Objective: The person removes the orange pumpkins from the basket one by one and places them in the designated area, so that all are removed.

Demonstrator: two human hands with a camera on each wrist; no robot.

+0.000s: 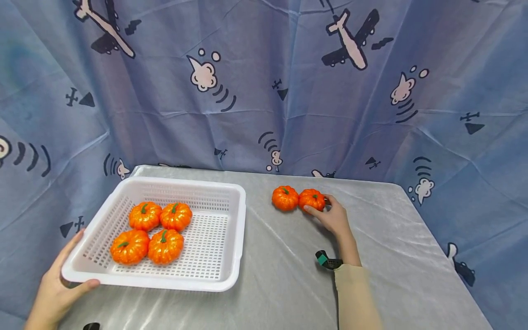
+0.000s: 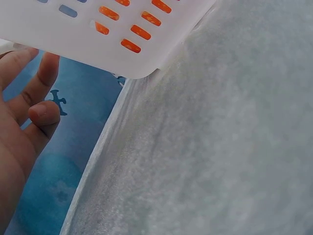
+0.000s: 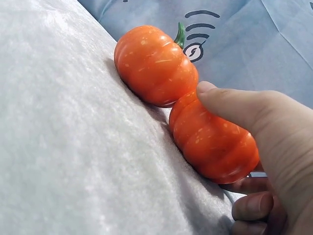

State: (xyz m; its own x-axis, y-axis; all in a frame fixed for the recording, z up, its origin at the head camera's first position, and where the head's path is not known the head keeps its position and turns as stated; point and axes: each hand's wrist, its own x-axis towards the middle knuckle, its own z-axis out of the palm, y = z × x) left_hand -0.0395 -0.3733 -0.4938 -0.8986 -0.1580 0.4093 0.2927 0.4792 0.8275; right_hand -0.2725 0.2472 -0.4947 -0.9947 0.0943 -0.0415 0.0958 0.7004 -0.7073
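My right hand (image 1: pixel 336 217) has its thumb on the near side of a small orange pumpkin (image 1: pixel 311 200) and its fingers round the right side. In the right wrist view the thumb lies over the top of this pumpkin (image 3: pixel 215 139), which sits on the cloth. A second pumpkin (image 1: pixel 285 198) with a green stem stands against it on the left. At the left, my left hand (image 1: pixel 55 286) grips the near-left corner of a white plastic basket (image 1: pixel 165 280), thumb along the front rim and fingers at the left side. Several orange pumpkins (image 1: pixel 165 247) sit in the basket's left half.
A grey cloth (image 1: pixel 284 266) covers the table. Behind and beside it hangs a blue curtain (image 1: pixel 255 91) with printed aeroplanes. Below the right wrist shows a black strap (image 1: pixel 328 261) with a green patch. The table's left edge runs beneath the left hand.
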